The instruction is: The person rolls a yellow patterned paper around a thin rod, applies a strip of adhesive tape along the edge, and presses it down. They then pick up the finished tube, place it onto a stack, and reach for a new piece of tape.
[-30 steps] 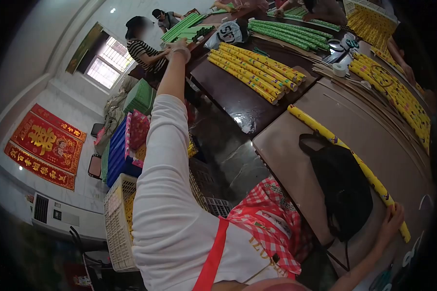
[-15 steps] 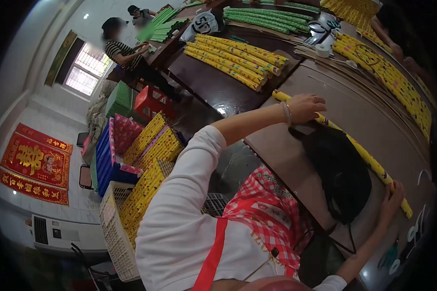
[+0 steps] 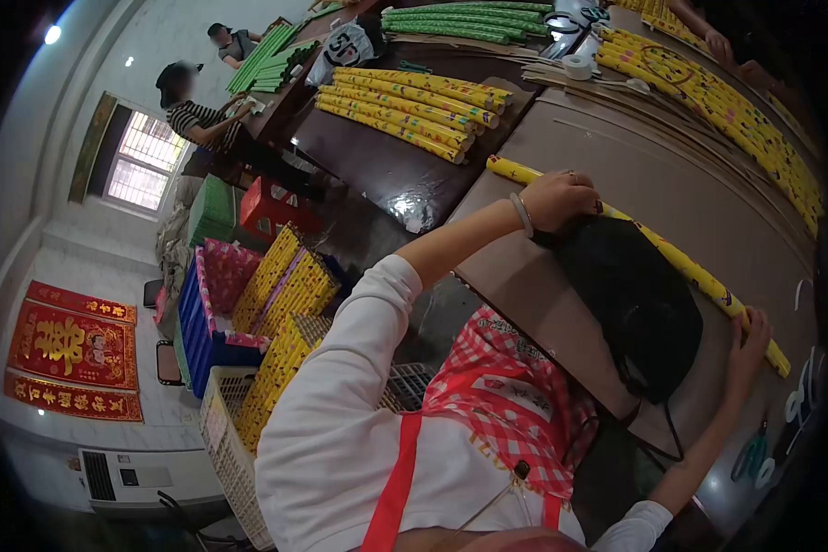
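A long roll of yellow patterned wrapping paper [image 3: 664, 247] lies slantwise across the brown table. My left hand [image 3: 561, 201] is closed over it nearer its far left end, fingers curled down onto the paper. Close to the opposite end, my right hand [image 3: 753, 339] has its fingers bent round the roll. Between my arms a black cloth item [image 3: 630, 304] with a cord rests on the table, close beside the roll. I cannot make out exactly what it is.
Yellow rolls [image 3: 409, 110] are stacked across the table, with more yellow rolls [image 3: 708, 120] at right. White tape [image 3: 577, 67] sits on cardboard strips. Teal-handled scissors [image 3: 750, 453] lie at lower right. A crate [image 3: 235, 460] stands at left. Two people [image 3: 207, 120] work beyond; another person's hand [image 3: 718, 44] shows upper right.
The whole view has shifted and turned slightly. Both my hands stay on the yellow roll, and my right hand and that end of the roll now appear higher in view.
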{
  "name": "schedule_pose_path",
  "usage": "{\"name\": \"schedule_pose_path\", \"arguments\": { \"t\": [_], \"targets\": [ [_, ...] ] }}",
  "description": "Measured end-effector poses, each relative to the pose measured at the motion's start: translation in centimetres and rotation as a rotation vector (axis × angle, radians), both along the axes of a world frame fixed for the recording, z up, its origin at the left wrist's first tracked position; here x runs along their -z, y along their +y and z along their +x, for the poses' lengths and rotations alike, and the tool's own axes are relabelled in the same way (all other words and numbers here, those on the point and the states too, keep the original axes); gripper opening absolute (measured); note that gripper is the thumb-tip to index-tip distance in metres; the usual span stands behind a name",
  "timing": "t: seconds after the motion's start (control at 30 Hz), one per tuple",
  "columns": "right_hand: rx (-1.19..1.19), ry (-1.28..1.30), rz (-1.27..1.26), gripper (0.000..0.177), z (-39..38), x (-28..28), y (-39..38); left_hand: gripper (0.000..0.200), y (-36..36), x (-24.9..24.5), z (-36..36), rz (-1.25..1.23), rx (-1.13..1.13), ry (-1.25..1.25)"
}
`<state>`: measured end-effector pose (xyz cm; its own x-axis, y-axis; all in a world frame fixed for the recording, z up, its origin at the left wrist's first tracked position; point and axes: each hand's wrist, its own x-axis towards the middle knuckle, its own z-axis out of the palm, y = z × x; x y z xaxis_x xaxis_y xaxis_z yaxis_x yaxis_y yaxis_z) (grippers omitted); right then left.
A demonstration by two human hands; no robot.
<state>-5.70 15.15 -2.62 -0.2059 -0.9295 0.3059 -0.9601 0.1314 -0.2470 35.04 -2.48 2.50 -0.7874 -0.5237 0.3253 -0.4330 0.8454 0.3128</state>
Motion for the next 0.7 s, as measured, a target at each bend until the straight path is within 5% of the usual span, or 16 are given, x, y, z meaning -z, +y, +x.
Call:
{"name": "schedule_pose_path", "arguments": {
  "t": [0.07, 0.17, 0.7],
  "targets": [
    [0.013, -0.022, 0.025, 0.031, 0.3, -0.5, 0.0, 0.018, -0.2, 0.3, 0.0, -0.082, 0.042, 0.006],
    [0.024, -0.038, 0.025, 0.031, -0.1, 0.2, 0.0, 0.016, -1.2, 1.3, 0.0, 0.135, -0.003, 0.147],
    [-0.052, 0.019, -0.083, 0.029, -1.2, 1.6, -0.1, 0.025, -3.3, 0.6, 1.3, 0.207, -0.003, -0.133]
  ]
}}
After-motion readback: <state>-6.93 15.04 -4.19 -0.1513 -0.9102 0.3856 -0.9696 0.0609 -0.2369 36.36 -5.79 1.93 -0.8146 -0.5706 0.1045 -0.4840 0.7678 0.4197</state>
